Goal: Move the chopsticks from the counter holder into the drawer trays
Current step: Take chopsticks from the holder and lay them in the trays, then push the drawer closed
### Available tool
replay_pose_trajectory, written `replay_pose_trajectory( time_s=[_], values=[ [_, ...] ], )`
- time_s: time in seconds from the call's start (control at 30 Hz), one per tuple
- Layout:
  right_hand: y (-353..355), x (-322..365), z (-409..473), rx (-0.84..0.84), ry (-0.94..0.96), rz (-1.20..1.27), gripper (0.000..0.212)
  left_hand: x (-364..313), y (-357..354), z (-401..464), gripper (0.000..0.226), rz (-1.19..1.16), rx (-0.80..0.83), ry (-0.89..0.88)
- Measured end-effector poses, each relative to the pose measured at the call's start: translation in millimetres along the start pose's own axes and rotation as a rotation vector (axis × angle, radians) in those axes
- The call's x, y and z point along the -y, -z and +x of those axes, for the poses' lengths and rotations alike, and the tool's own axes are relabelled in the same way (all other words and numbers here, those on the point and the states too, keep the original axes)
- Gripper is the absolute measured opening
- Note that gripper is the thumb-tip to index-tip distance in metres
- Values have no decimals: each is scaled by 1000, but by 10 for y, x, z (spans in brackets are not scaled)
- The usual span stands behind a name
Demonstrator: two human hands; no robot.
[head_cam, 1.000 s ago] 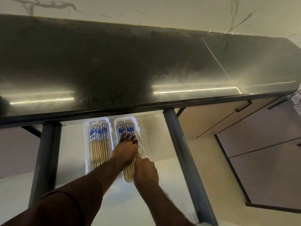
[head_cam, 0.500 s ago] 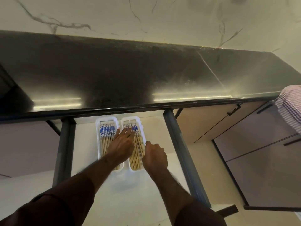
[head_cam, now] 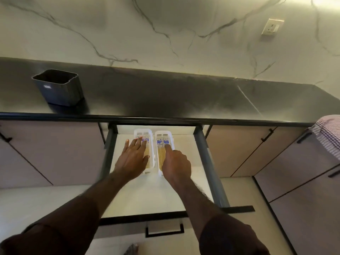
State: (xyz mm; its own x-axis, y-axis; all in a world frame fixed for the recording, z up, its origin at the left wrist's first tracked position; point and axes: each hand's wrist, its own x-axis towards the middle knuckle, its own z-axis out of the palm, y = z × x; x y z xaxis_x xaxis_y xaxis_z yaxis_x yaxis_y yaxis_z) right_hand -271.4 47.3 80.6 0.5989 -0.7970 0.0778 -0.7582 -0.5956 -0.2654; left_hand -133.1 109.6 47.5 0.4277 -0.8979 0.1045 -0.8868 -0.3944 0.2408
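Observation:
Two white trays lie side by side at the back of the open drawer [head_cam: 184, 196]. The left tray [head_cam: 140, 131] and the right tray [head_cam: 164, 133] each hold several wooden chopsticks [head_cam: 160, 150] with blue-patterned tops. My left hand [head_cam: 133, 157] rests flat, fingers spread, over the left tray's chopsticks. My right hand [head_cam: 176, 162] is curled, its index finger pressing on the right tray's chopsticks. A dark grey holder [head_cam: 58, 88] stands on the black counter [head_cam: 165, 96] at the left, with no chopsticks showing in it.
The drawer's front panel with a black handle [head_cam: 164, 231] sticks out toward me. Closed cabinet doors flank the drawer. A checked cloth [head_cam: 329, 137] hangs at the right edge. A wall socket [head_cam: 272, 28] sits on the marble backsplash. A bare foot [head_cam: 131, 250] shows at the bottom.
The view has pulled back and up, bringing the holder and the drawer front into sight. My left hand has shifted from the right tray to the left tray; my right hand now touches the right tray's chopsticks.

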Motion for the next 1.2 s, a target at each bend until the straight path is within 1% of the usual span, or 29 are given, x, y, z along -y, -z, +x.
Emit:
replay_pose_trajectory(
  time_s=[0.1, 0.23, 0.37, 0.5, 0.73, 0.83, 0.93, 1.0, 1.1, 1.2],
  values=[
    [146, 79, -233, -46, 41, 34, 56, 9, 134, -330, 64, -23, -62, 10],
    [240, 166, -491, -87, 69, 78, 56, 106, 208, -699, 65, -25, -70, 43],
    [224, 235, -708, -77, 82, 109, 56, 153, 232, -1021, 65, -41, -87, 56],
    [159, 219, -911, -71, 68, 116, 53, 194, 101, -1282, 68, -83, -91, 68],
    [-142, 143, -1468, -82, -12, 188, 47, 285, -239, -1811, 85, -202, -24, 95],
    [-366, 87, -1699, -106, -54, 193, 37, 364, -389, -2015, 88, -172, 5, 77],
    [-582, 13, -1882, -125, -55, 155, 26, 384, -519, -2199, 87, -103, 29, 5],
    [-685, -40, -1953, -104, -91, 145, 25, 389, -615, -2293, 86, -65, 40, -11],
    [-820, -140, -1999, -52, -134, 128, 25, 388, -748, -2376, 87, -54, 52, 16],
    [-959, -243, -1983, 22, -120, 112, 23, 355, -845, -2398, 84, -59, 38, 44]
  ],
)
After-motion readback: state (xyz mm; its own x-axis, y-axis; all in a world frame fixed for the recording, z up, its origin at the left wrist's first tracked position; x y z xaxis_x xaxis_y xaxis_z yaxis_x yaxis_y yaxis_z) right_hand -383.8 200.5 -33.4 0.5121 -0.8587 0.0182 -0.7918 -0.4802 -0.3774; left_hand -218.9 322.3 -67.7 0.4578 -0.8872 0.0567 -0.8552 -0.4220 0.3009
